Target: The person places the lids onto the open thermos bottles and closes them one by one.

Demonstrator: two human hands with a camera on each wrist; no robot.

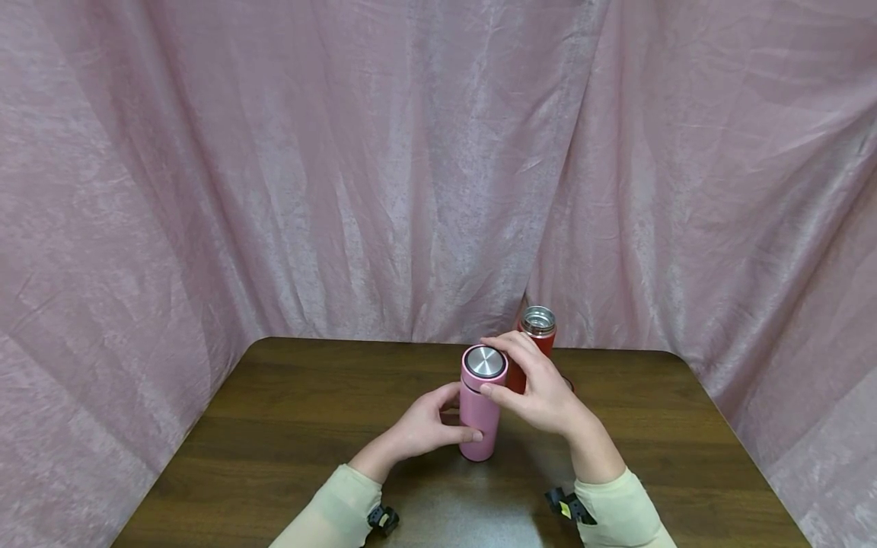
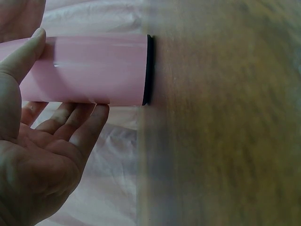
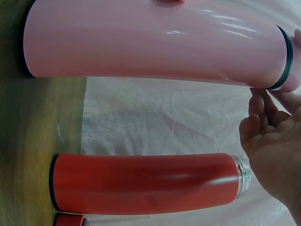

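Observation:
A pink thermos flask (image 1: 483,415) stands upright on the table, its lid (image 1: 485,361) topped with a silver disc. My left hand (image 1: 426,425) grips the body from the left, thumb across the front and fingertips against the far side. Around the lid, my right hand (image 1: 548,392) pinches with thumb and fingers. Behind that hand stands a red flask (image 3: 146,183), its bare metal mouth (image 1: 538,321) uncovered. A small red cap (image 3: 69,220) sits on the table beside the red flask, mostly cut off in the right wrist view.
The dark wooden table (image 1: 308,411) has rounded far corners. A pink curtain (image 1: 384,190) hangs close behind its back edge and along both sides. Each sleeve carries a small black wrist camera (image 1: 382,520).

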